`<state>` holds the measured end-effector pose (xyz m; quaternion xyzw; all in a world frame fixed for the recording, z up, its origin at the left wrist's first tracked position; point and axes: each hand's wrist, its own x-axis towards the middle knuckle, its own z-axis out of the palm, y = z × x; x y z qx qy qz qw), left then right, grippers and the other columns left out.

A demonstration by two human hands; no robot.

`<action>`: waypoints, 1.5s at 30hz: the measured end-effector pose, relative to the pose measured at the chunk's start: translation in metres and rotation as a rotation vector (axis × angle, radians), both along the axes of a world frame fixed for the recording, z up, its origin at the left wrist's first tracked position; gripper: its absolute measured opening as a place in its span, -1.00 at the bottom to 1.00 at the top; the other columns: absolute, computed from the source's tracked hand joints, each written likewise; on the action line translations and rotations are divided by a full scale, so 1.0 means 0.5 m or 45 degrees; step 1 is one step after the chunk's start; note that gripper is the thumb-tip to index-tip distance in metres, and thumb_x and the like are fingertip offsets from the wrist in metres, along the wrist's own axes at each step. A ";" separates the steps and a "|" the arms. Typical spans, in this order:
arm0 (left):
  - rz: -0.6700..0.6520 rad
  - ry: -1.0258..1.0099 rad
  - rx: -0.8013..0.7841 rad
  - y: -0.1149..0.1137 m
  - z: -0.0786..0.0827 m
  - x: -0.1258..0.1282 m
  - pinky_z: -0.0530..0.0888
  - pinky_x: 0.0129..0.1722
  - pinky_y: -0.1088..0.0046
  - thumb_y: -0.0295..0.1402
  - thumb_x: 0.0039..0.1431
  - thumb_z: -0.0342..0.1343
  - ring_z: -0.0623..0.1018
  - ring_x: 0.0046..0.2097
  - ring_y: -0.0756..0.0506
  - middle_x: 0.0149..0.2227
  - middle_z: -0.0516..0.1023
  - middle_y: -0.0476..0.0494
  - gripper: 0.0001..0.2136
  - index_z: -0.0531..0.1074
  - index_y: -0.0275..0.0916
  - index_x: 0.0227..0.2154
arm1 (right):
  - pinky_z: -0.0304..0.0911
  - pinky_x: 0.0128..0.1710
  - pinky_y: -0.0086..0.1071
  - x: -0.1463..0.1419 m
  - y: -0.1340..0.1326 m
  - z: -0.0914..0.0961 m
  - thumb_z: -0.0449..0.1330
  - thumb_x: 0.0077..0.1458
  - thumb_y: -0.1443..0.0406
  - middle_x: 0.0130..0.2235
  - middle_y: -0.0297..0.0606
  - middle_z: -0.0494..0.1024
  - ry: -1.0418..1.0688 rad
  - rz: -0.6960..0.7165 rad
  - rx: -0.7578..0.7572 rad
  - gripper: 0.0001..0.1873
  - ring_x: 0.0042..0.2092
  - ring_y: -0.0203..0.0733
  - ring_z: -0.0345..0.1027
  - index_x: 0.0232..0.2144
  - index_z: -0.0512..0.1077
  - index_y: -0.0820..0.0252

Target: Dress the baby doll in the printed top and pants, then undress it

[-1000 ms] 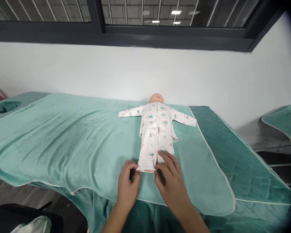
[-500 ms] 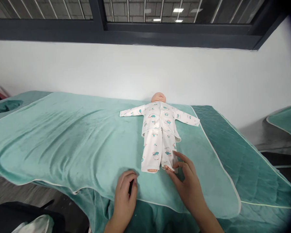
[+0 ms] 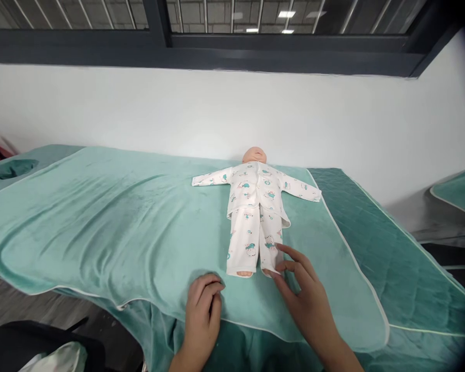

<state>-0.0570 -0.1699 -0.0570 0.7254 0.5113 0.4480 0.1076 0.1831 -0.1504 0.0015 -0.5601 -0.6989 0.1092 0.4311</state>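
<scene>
A baby doll [image 3: 254,154] lies on its back with its arms spread wide. It wears a white printed long-sleeved top [image 3: 256,188] and matching trousers [image 3: 243,243]. My right hand [image 3: 304,289] is at the trouser leg on the right side, thumb and middle finger pinching the fabric by the cuff while the index finger rests higher on the leg. The doll's foot there is mostly hidden. Below the other leg, my left hand [image 3: 203,307] rests on the light green blanket [image 3: 170,232], its fingers curled in and nothing visible in them.
The blanket covers a bed with a darker green quilted cover [image 3: 391,248] showing at the right. Behind stands a white wall [image 3: 201,108] under a dark window frame [image 3: 294,57]. A black chair [image 3: 42,341] with cloth on it is at the lower left.
My left hand has shifted slightly to the right and its thumb and fingers have drawn closer together. My right hand stays at the trouser cuff. The doll lies as before.
</scene>
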 end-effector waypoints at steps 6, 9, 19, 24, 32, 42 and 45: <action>0.002 0.013 0.014 -0.002 -0.008 0.002 0.42 -0.04 0.33 -0.61 0.23 -0.03 0.45 -0.02 -0.08 -0.10 0.45 -0.13 -0.76 0.42 -0.17 -0.18 | 0.32 0.08 -0.10 -0.007 0.004 -0.008 0.16 0.25 0.32 0.21 -0.12 0.32 -0.101 0.087 0.070 -0.94 0.23 0.00 0.22 -0.24 0.32 0.08; -0.003 0.016 0.008 -0.003 -0.012 0.002 0.41 -0.03 0.32 -0.62 0.23 -0.04 0.44 -0.01 -0.09 -0.09 0.45 -0.13 -0.76 0.42 -0.18 -0.18 | 0.32 0.08 -0.08 -0.004 0.002 -0.008 0.17 0.24 0.33 0.19 -0.14 0.35 -0.123 0.065 0.124 -0.93 0.21 -0.01 0.24 -0.26 0.32 0.08; 0.005 0.040 0.033 -0.007 -0.012 0.001 0.41 -0.02 0.33 -0.63 0.22 -0.04 0.43 0.01 -0.09 -0.08 0.45 -0.13 -0.74 0.41 -0.18 -0.18 | 0.36 0.08 -0.15 0.011 -0.017 -0.029 0.18 0.23 0.31 0.20 -0.15 0.34 -0.088 0.036 0.078 -0.75 0.21 -0.04 0.27 -0.04 0.34 0.05; 0.001 0.052 0.043 -0.007 -0.015 0.001 0.41 -0.01 0.33 -0.64 0.22 -0.04 0.42 0.01 -0.08 -0.08 0.44 -0.14 -0.73 0.41 -0.19 -0.16 | 0.26 0.19 -0.03 0.056 -0.009 -0.042 0.16 0.25 0.18 0.30 -0.15 0.24 -0.020 -0.020 -0.030 -0.54 0.29 0.02 0.17 0.17 0.23 0.04; 0.038 0.079 0.074 -0.009 -0.015 0.004 0.42 -0.02 0.30 -0.63 0.22 -0.04 0.42 0.02 -0.10 -0.08 0.45 -0.15 -0.74 0.42 -0.18 -0.16 | 0.09 0.23 0.13 0.135 0.064 -0.085 0.00 0.30 0.07 0.26 -0.01 0.33 -0.415 -0.352 -0.053 -0.55 0.30 0.13 0.13 0.09 0.33 0.19; 0.174 0.156 0.206 -0.008 -0.045 0.015 0.37 0.07 0.12 -0.62 0.18 -0.01 0.44 0.00 -0.14 -0.08 0.48 -0.15 -0.72 0.43 -0.16 -0.16 | 0.12 0.21 0.13 0.132 0.064 -0.088 0.01 0.31 0.17 0.26 -0.05 0.33 -0.472 -0.332 -0.020 -0.62 0.30 0.07 0.15 0.08 0.34 0.18; 0.189 0.176 0.234 -0.006 -0.053 0.015 0.34 0.10 0.10 -0.62 0.17 0.00 0.44 0.00 -0.14 -0.08 0.48 -0.15 -0.72 0.43 -0.16 -0.16 | 0.11 0.21 0.12 0.132 0.066 -0.085 0.02 0.31 0.17 0.26 -0.06 0.34 -0.459 -0.337 -0.025 -0.62 0.30 0.05 0.15 0.09 0.34 0.18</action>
